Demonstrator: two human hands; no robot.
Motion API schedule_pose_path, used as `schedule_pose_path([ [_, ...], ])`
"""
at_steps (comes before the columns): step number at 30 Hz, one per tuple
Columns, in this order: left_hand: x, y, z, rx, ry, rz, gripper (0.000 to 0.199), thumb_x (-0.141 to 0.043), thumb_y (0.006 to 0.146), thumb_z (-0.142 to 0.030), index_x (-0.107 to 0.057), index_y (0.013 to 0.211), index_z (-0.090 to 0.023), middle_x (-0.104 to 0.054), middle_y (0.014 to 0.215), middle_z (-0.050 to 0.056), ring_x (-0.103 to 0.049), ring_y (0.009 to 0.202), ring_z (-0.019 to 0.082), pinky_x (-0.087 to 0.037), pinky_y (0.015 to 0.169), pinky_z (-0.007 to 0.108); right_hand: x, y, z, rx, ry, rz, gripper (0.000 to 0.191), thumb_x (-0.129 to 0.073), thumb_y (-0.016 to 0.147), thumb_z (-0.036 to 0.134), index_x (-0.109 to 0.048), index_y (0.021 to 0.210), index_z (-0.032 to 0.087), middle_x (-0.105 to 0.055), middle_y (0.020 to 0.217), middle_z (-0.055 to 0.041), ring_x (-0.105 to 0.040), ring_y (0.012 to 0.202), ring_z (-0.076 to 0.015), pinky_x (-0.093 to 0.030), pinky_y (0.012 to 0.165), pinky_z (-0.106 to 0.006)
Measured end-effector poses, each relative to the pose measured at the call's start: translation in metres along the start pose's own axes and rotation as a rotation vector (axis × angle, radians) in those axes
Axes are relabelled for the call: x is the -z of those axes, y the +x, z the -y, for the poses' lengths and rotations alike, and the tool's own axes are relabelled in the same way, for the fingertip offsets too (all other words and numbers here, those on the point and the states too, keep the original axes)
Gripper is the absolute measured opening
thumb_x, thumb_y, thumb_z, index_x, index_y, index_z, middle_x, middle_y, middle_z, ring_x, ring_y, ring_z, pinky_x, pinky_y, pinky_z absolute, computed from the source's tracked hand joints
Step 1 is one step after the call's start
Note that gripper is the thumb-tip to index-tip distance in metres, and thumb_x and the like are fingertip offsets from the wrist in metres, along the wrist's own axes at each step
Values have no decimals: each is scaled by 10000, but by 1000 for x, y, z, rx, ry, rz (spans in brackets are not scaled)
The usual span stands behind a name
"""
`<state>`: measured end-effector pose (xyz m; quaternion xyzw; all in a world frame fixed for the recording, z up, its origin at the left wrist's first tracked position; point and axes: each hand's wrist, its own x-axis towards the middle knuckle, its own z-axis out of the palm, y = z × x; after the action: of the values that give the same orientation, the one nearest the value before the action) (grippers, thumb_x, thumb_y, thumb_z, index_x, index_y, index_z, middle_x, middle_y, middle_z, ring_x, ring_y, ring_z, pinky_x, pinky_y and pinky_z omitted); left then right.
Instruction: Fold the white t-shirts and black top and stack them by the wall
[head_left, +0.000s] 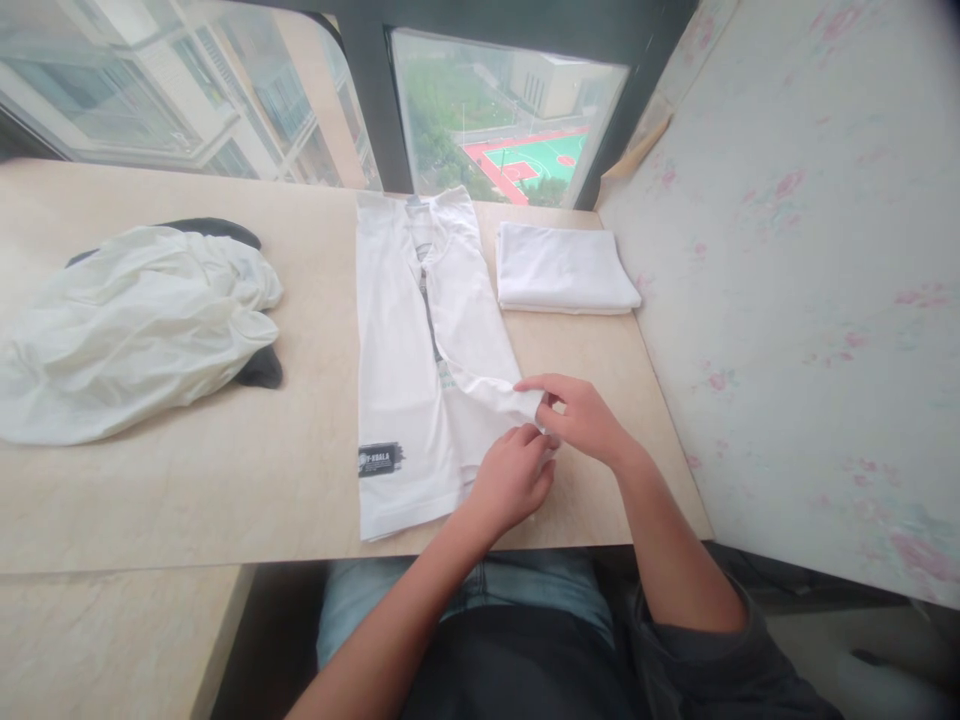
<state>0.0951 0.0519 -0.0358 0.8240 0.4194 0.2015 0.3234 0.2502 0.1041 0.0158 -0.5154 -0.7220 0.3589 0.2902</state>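
Where a white shirt (401, 400) lies lengthwise on the pale worktop (300, 500), its far end close to the window frame (382, 100), both hands meet at its near right-hand corner. The right hand (585, 415) pinches the raised edge of the side panel between thumb and fingers; the left hand (517, 475) is curled against the cloth just beside it, though whether its fingertips grasp the fabric cannot be told (the knuckles hide them). The step in hand appears to be the working of this loose edge, the long panel opposite already lying fairly flat with its dark patch (381, 459) uppermost. The next move would call for an even hold along the edge, lest the slack between corner and collar bunch. To the right, a folded white cloth (566, 268) sits just beside the shirt's upper part and, with the floral panel (810, 300) beyond, narrows the room there; to the left, well apart, a rumpled cream garment (142, 320) rests over dark fabric (262, 368).
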Motion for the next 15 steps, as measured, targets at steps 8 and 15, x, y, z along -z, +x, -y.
schedule_pose_path([
  [8, -6, -10, -12, 9, -22, 6, 392, -483, 908, -200, -481, 1300, -179, -599, 1220, 127, -600, 1094, 281, -516, 954, 473, -8, 12, 6, 25, -30, -97, 301, -532, 835, 173, -774, 1009, 212, -746, 881, -16, -595, 679, -119, -482, 665, -233],
  [15, -24, -36, -27, 18, -65, -31, 573, -466, 914, -196, -299, 1458, -131, -443, 1455, 189, -457, 1335, 299, -431, 1109, 481, -18, 16, 5, 7, -78, -223, 331, -505, 844, 169, -749, 1064, 214, -754, 997, -29, -597, 668, -127, -491, 680, -256],
])
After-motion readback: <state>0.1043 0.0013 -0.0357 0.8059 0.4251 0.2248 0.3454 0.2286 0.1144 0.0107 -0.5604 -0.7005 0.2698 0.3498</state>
